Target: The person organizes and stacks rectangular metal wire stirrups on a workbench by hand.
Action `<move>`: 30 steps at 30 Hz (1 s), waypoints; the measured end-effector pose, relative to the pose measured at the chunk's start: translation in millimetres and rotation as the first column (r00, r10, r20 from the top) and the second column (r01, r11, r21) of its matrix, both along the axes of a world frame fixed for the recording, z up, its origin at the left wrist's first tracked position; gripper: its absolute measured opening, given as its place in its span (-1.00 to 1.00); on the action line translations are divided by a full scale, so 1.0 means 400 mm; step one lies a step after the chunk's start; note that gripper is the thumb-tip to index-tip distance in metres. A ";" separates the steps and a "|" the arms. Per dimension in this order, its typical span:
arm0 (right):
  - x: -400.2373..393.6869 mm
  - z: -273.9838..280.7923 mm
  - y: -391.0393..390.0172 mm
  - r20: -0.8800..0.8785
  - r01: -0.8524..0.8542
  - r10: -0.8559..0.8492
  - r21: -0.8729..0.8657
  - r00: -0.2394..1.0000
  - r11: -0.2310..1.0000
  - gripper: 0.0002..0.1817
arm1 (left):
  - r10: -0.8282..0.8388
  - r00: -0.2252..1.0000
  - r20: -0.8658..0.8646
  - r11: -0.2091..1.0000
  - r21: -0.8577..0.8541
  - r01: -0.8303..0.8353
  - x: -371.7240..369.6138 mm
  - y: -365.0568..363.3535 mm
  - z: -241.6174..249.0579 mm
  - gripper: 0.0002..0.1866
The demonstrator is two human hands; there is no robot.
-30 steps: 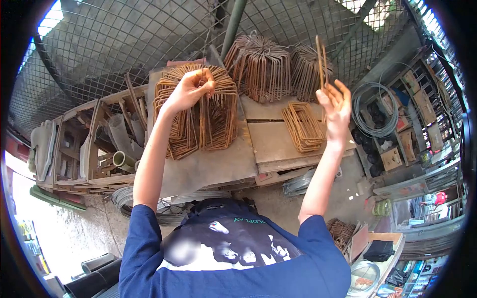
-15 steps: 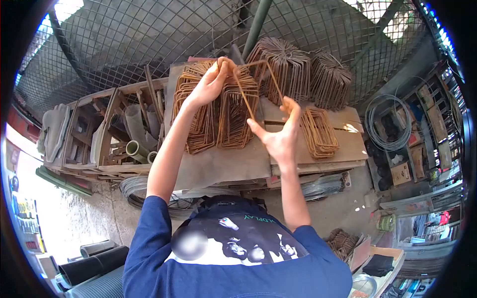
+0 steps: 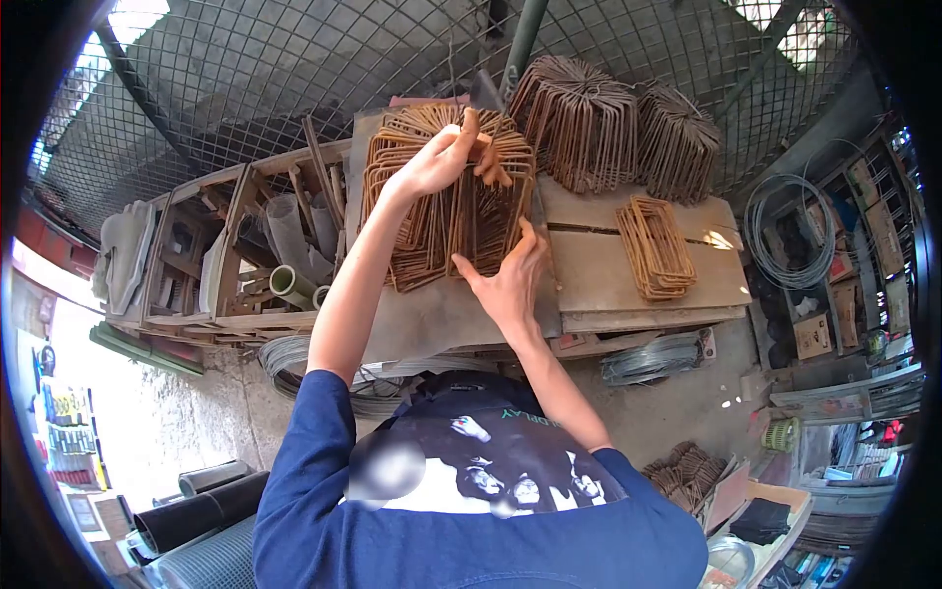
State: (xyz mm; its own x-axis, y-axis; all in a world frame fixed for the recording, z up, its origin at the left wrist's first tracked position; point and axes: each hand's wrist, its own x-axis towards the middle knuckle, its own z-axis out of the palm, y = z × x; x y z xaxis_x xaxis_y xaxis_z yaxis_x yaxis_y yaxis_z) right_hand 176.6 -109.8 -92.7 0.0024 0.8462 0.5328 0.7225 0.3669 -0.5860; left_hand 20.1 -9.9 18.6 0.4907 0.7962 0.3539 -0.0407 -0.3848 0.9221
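Bent rusty wire frames form a large double pile (image 3: 412, 211) on the bench. My left hand (image 3: 442, 164) is at the top of this pile, its fingers curled round the upper end of a rusty wire frame (image 3: 510, 157). Lower down, my right hand (image 3: 505, 287) is at the pile's front right edge, thumb and fingers spread wide apart. Whether its fingertips touch the wires is hard to make out.
Two darker piles of frames (image 3: 579, 123) stand behind on the right, and a small stack (image 3: 655, 247) lies on the wooden bench (image 3: 599, 280). Wire mesh (image 3: 324, 88) rises behind. Wooden crates with tubes (image 3: 240, 260) are at left; a wire coil (image 3: 795, 231) hangs right.
The single frame that stood out between my hands has come down and left against the pile. My right hand has moved left with it, and the view has shifted slightly.
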 end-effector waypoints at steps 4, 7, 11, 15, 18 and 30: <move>-0.026 -0.012 0.023 0.020 0.009 -0.009 -0.028 1.000 1.000 0.23 | 0.010 0.999 -0.042 1.000 0.020 -0.010 0.001 0.004 0.003 -0.25; -0.061 -0.026 0.040 -0.063 0.000 0.002 0.029 0.998 1.000 0.32 | 0.003 0.997 -0.071 0.998 0.057 0.001 0.001 0.008 0.009 -0.28; -0.069 -0.046 0.069 -0.077 0.030 -0.022 0.106 0.997 0.994 0.35 | 0.024 1.000 0.001 1.000 0.003 -0.024 -0.009 0.018 0.001 -0.34; -0.051 -0.027 0.089 -0.113 -0.006 0.020 0.125 0.993 0.992 0.32 | 0.048 0.986 0.163 0.998 -0.051 -0.040 -0.005 0.024 0.011 -0.36; -0.037 -0.021 0.100 -0.076 -0.005 0.014 0.119 0.997 0.993 0.31 | 0.065 0.984 0.164 0.995 -0.087 -0.051 0.008 0.027 0.020 -0.34; 0.017 -0.029 0.065 -0.156 -0.147 0.163 0.110 0.974 0.983 0.30 | 0.096 0.993 0.062 0.989 -0.122 -0.088 0.005 0.017 0.010 -0.33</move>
State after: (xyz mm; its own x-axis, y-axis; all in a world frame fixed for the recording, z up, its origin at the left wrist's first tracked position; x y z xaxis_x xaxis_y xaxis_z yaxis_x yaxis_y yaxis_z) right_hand 183.4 -83.9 -104.5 -0.0303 0.7874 0.6157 0.5495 0.5276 -0.6478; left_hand 22.2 -3.1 22.6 0.3913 0.8753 0.2841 -0.0741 -0.2777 0.9578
